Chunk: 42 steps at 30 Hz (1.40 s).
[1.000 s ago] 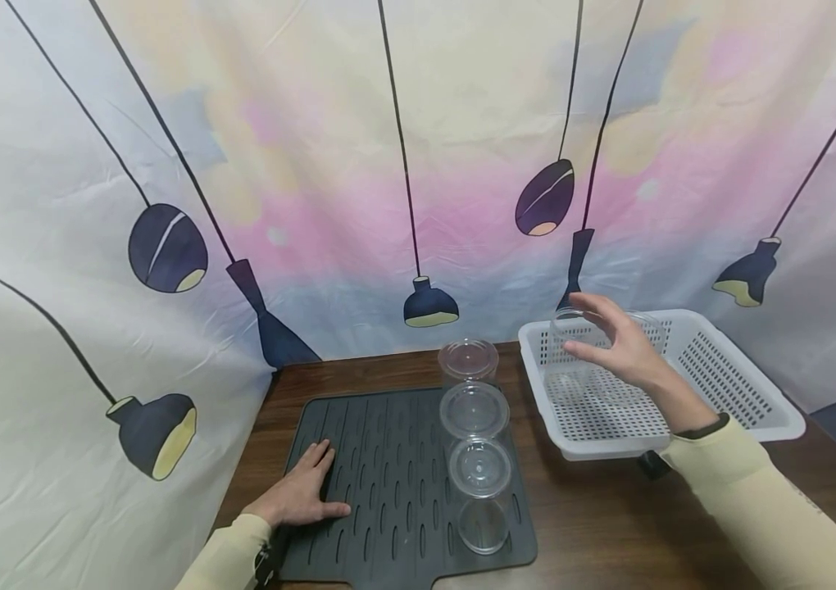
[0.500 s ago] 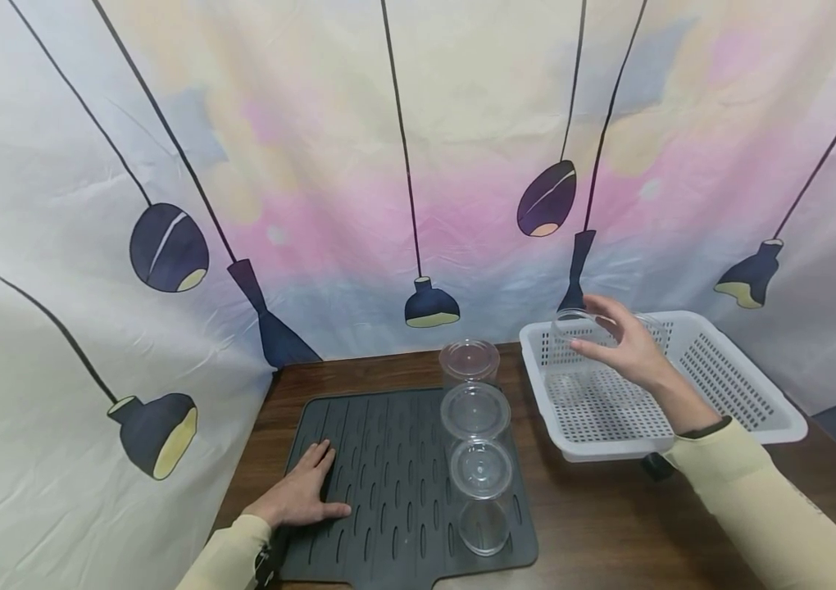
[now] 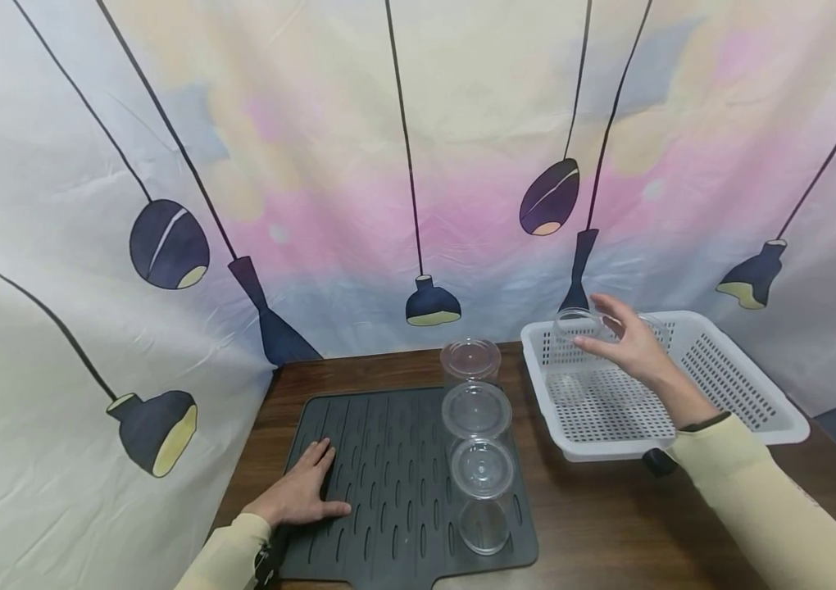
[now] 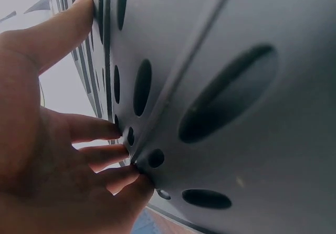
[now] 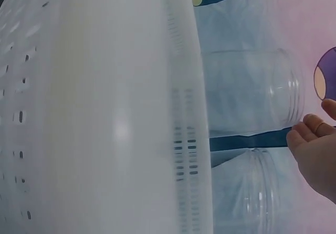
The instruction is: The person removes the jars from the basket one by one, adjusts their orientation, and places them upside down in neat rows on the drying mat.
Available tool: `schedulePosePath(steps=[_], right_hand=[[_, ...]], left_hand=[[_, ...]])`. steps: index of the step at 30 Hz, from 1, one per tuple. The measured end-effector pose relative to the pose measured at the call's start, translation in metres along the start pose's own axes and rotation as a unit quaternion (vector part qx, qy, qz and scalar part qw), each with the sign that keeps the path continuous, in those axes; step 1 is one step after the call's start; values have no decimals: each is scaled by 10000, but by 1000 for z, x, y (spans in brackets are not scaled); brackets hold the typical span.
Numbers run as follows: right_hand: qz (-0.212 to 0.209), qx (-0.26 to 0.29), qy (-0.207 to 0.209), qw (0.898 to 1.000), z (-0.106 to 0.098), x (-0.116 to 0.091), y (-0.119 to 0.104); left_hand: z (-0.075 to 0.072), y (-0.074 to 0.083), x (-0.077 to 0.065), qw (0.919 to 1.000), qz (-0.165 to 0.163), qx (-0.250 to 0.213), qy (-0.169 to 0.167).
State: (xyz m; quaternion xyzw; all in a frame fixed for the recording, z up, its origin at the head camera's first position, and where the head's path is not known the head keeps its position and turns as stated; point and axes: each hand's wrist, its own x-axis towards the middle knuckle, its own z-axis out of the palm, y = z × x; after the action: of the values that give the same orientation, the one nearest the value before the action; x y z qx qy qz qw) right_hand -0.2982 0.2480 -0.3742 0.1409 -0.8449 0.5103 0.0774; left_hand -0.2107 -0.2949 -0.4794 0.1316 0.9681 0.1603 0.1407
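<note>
In the head view my right hand is raised over the white basket, fingers loosely bent. Close to its fingertips is the rim of a clear jar standing in the basket's left part. The right wrist view shows this jar and a second clear jar rising above the basket's edge, with the fingers near the first jar's rim. My left hand lies with spread fingers on the left side of the dark grey slotted mat; the left wrist view shows its fingertips touching the mat.
Along the mat's right side stand three clear jars in a row: a front jar, a middle jar and a back jar at the far edge. A brown wooden table lies underneath. A printed cloth hangs close behind.
My right hand has shifted slightly right, its fingers drawing back from the left jar in the basket. The left hand and the row of jars stay put.
</note>
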Motion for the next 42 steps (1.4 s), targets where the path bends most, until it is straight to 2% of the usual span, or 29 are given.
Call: schedulePosePath(steps=[6, 13, 21, 29, 42], right_hand=[[172, -30, -66, 9998, 1, 5, 7], [174, -40, -202, 9996, 3, 10, 12], [449, -571, -351, 9967, 6, 11, 10], [590, -1029, -482, 9918, 14, 10, 19], [633, -1108, -548, 9903, 18, 10, 20]], left_hand=[[2, -1, 2, 10000, -46, 11, 24], [1, 0, 3, 10000, -36, 26, 47], [2, -1, 3, 10000, -57, 18, 35], [1, -1, 3, 10000, -47, 17, 2], [1, -1, 2, 10000, -34, 47, -28]])
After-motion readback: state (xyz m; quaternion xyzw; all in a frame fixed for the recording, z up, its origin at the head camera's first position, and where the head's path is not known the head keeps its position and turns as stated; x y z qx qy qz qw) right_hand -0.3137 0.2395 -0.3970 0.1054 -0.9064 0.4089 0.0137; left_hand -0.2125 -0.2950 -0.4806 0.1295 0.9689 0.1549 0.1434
